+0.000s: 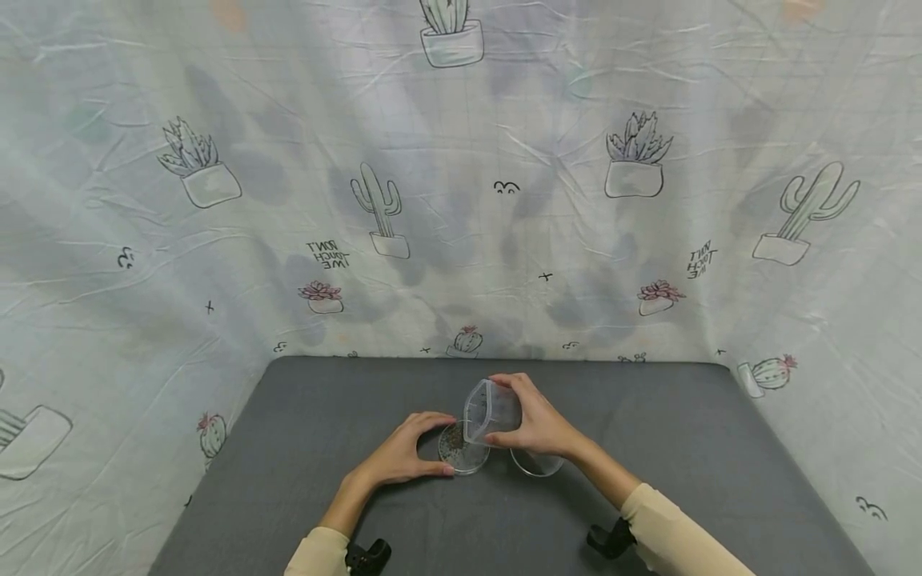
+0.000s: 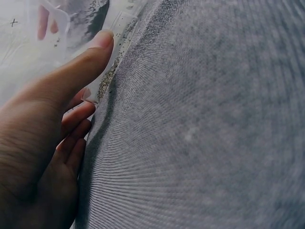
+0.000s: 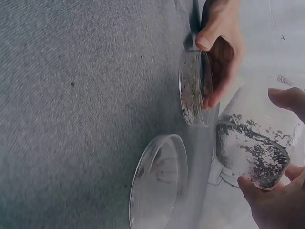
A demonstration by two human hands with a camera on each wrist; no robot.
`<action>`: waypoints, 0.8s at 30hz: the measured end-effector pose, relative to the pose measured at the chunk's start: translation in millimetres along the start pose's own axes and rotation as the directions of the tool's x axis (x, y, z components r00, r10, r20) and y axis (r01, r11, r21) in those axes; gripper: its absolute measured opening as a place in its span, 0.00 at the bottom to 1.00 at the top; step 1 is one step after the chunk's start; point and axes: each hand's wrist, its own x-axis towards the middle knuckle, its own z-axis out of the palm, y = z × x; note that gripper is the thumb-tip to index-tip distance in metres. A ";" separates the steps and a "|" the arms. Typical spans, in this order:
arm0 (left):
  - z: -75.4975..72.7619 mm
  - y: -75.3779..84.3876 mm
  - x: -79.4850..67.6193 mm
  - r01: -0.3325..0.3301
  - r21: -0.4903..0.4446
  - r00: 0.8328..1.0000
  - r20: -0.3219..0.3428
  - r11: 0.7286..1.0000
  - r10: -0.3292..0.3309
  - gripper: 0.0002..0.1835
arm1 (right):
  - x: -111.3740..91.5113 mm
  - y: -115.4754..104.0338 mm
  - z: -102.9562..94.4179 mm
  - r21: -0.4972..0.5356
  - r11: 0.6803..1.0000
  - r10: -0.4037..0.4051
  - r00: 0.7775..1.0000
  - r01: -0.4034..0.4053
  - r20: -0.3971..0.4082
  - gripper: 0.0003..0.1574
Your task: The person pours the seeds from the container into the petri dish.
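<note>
My left hand holds a clear round petri dish by its sides, thumb on the near edge and fingers on the far one. Brown and dark grains lie in that dish. Tipped on its side above the dish's right part is a clear plastic container, its mouth facing left. My right hand grips the container between thumb and fingers. Many dark grains cling to the container's inside in the right wrist view. Under my right hand a second round clear dish sits on the cloth.
A grey cloth covers the table. Behind and at both sides hangs a pale curtain printed with cacti. A few dark specks lie on the cloth near the dishes.
</note>
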 end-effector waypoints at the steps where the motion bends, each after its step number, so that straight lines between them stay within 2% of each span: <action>1: 0.4 0.0 0.1 -0.003 0.002 1.000 0.000 1.000 0.003 0.42 | -1.2 1.0 -1.8 0.003 1.000 0.003 1.000 -0.003 -0.006 0.59; 11: 1.0 -0.2 -0.4 -0.015 -0.013 1.000 -0.008 1.000 0.015 0.43 | -18.4 19.7 -27.9 0.010 1.000 0.029 0.995 -0.029 -0.094 0.59; 15: 2.5 -1.6 -1.0 -0.021 -0.017 1.000 -0.011 1.000 0.021 0.42 | -28.2 29.7 -45.2 0.013 1.000 0.022 0.991 -0.021 -0.130 0.59; 24: 5.2 -2.2 -0.8 -0.035 0.004 0.999 -0.021 0.999 0.035 0.42 | -61.9 59.1 -90.6 -0.008 0.995 0.091 0.965 -0.096 -0.245 0.57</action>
